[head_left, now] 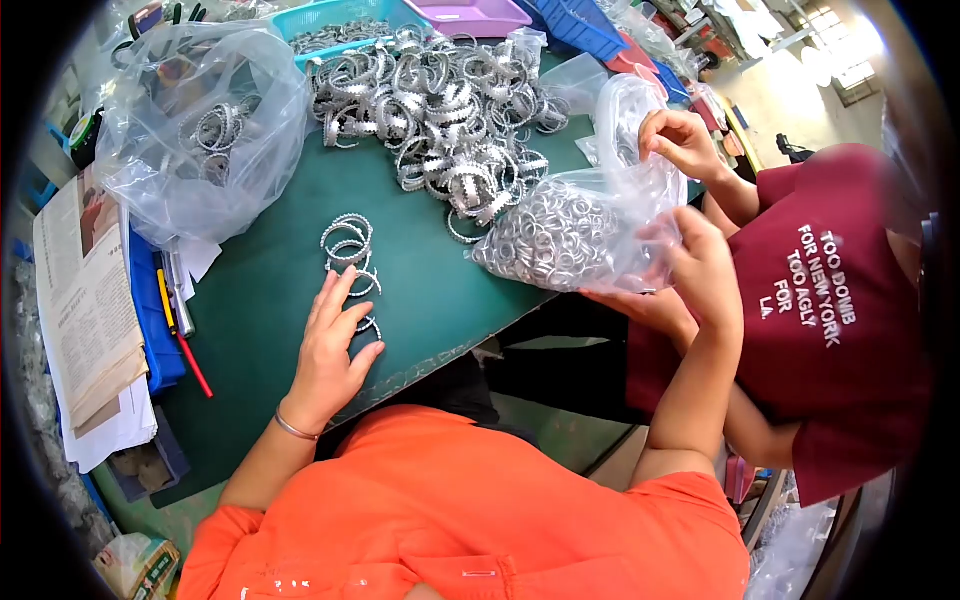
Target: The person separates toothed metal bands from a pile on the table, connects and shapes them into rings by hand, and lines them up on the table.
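My left hand lies on the green table with its fingers stretched out and its thumb apart. Its fingertips touch or almost touch a short row of silver toothed metal rings; part of the row is hidden under the hand. On the right, my right hand has its fingers curled at the side of a clear plastic bag full of small metal rings. Plastic and slight blur partly hide those fingertips. A co-worker's hand supports the bag from below, and the other hand is raised at its upper end.
A large heap of toothed metal rings covers the table's back. Left of it stands an open plastic bag with rings inside. Newspaper, pens and a blue tray line the left edge. A co-worker in maroon stands close right.
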`<state>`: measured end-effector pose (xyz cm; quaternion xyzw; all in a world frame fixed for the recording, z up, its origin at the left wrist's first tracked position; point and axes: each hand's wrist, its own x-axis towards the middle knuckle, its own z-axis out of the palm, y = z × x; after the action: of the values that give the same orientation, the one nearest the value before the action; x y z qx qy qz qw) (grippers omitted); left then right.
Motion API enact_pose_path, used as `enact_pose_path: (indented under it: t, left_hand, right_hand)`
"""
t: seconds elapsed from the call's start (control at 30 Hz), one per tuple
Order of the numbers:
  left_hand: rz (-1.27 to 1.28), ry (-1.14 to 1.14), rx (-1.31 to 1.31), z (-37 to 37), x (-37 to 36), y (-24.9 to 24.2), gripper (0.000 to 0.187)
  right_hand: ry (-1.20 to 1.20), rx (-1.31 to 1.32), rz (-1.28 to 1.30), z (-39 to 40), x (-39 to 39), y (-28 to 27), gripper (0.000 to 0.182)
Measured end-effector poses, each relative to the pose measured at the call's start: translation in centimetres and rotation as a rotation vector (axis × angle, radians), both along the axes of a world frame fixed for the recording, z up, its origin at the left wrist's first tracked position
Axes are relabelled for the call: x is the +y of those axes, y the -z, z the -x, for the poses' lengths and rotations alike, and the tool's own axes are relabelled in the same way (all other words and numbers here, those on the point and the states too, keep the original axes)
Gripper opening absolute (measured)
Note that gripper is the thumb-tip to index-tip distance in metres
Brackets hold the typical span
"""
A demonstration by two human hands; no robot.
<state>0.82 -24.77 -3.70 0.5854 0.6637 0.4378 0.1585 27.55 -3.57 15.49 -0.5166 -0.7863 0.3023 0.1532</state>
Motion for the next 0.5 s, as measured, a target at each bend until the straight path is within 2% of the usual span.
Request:
enact_pose_path:
  t: [0.07,0.1,0.13,0.17,0.27,0.33,0.37,0.4,0.47,0.5]
  left_hand:
    - [-0.019,-0.001,-0.014,0.0,-0.1,0.0,0.037]
    - [-0.024,-0.007,-0.016,0.1,-0.1,0.0,0.037]
    - [-0.02,0.0,-0.015,0.1,-0.1,0.1,0.038]
    - [-0.012,0.011,-0.013,0.2,-0.3,0.2,0.038]
    - [-0.006,0.007,-0.009,0.2,-0.4,0.1,0.037]
    - [0.003,0.002,-0.014,0.2,-0.4,0.0,0.037]
    - [0.009,0.006,-0.019,0.3,-0.4,-0.1,0.037]
    - [0.012,-0.003,-0.021,0.3,-0.4,-0.1,0.037]
    - [-0.018,0.004,-0.054,0.3,-0.4,0.0,0.035]
    - [-0.015,0.002,-0.056,0.3,-0.4,0.0,0.035]
  right_hand:
    - [-0.228,-0.45,-0.14,-0.1,1.2,0.3,0.028]
    - [-0.296,-0.607,-0.131,0.5,1.6,0.1,0.036]
    - [-0.3,-0.609,-0.134,0.9,1.7,0.4,0.036]
    - [-0.473,-0.445,-0.255,1.0,1.9,1.1,0.039]
    - [-0.67,-0.18,-0.282,2.2,3.8,3.6,0.054]
    - [-0.477,-0.889,-0.358,4.9,5.7,4.5,0.045]
    - [-0.539,-0.745,-0.429,4.0,7.6,5.9,0.031]
    - [-0.549,-0.744,-0.429,3.6,8.2,6.3,0.031]
    - [-0.582,-0.483,-0.345,3.3,8.6,6.7,0.022]
    - [-0.546,-0.459,-0.321,3.4,7.9,6.2,0.024]
